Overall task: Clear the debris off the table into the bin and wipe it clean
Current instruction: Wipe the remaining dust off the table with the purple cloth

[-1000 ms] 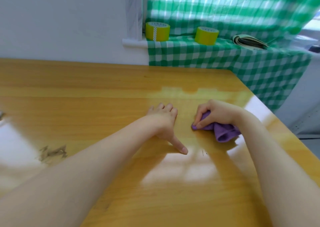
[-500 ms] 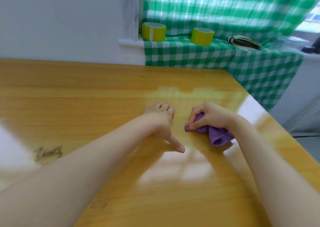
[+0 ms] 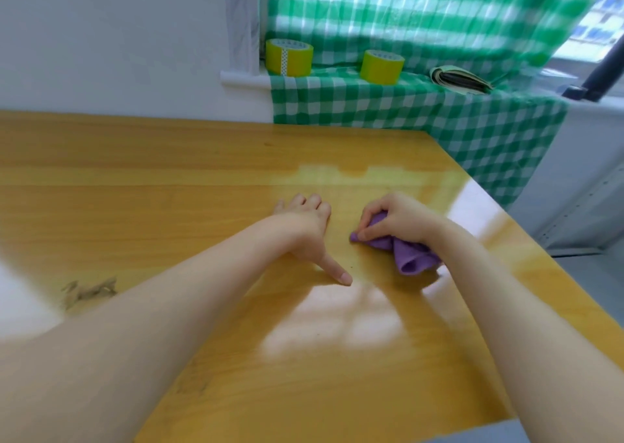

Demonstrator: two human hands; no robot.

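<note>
Purple cloth bunched in right hand grip; left hand released, flat on glossy wood table.

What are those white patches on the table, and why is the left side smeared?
Head view: likely window glare off the glossy table, one patch by the left hand; the debris at the left edge is blurred, the purple cloth in the right hand sharper.

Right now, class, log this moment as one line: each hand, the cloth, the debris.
left hand: rests on table, holds nothing | right hand: grips purple cloth on table | debris: lies at table's left, not cleared
</note>
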